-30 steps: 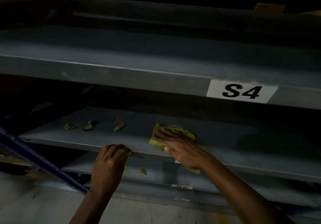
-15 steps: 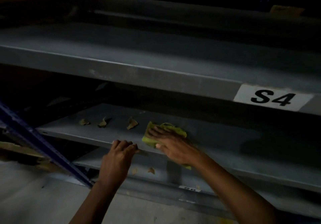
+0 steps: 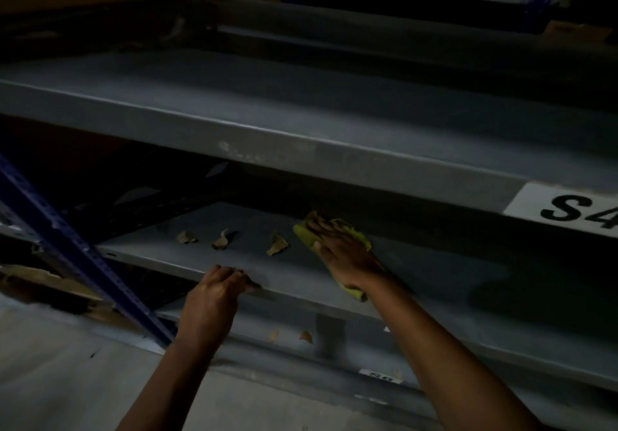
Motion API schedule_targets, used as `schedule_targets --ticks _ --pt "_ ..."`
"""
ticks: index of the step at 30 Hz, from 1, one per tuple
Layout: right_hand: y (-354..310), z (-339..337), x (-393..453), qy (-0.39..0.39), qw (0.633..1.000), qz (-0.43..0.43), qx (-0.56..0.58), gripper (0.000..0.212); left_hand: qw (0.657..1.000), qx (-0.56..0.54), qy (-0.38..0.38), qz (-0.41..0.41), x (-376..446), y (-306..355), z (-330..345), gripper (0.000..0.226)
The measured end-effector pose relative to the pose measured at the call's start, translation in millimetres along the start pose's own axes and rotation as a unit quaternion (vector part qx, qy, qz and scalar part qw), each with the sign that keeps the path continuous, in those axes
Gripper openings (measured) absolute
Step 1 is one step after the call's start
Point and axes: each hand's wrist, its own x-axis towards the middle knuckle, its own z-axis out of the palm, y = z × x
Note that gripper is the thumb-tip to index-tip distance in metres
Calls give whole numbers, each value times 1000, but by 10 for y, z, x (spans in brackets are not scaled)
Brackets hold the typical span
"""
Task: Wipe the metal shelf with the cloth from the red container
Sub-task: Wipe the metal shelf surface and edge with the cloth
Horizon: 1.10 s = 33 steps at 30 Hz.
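Observation:
A yellow-green cloth (image 3: 304, 234) lies flat on the grey metal shelf (image 3: 434, 273), the middle one of the rack. My right hand (image 3: 344, 257) presses down on the cloth with the fingers spread over it; part of the cloth sticks out under my wrist at the shelf's front edge. My left hand (image 3: 217, 288) grips the front lip of the same shelf, to the left of the cloth. Three dry leaf scraps (image 3: 277, 245) lie on the shelf just left of the cloth. No red container is in view.
Above is a grey shelf (image 3: 267, 119) with a white label S4 (image 3: 568, 211). A blue perforated upright (image 3: 67, 250) slants across the left. A lower shelf (image 3: 501, 340) holds two leaf bits (image 3: 305, 336). The concrete floor (image 3: 67, 390) shows at the bottom left.
My right hand has slid the cloth deeper into the shelf and a little leftward toward the leaf scraps. The left hand keeps its grip on the shelf lip. The view has shifted left.

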Motion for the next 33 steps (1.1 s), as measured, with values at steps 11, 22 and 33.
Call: schedule_targets --ticks 11,22,33 --pt "-182 13 -334 -59 991 -116 30 53 999 -32 -27 9 3 -85 13 34" --pt "-390 42 125 -50 996 -67 -11 50 996 -80 9 35 37 -45 -81 46" --pt "-297 96 -396 -35 988 -123 92 48 988 -125 -43 76 84 -252 -184 30"
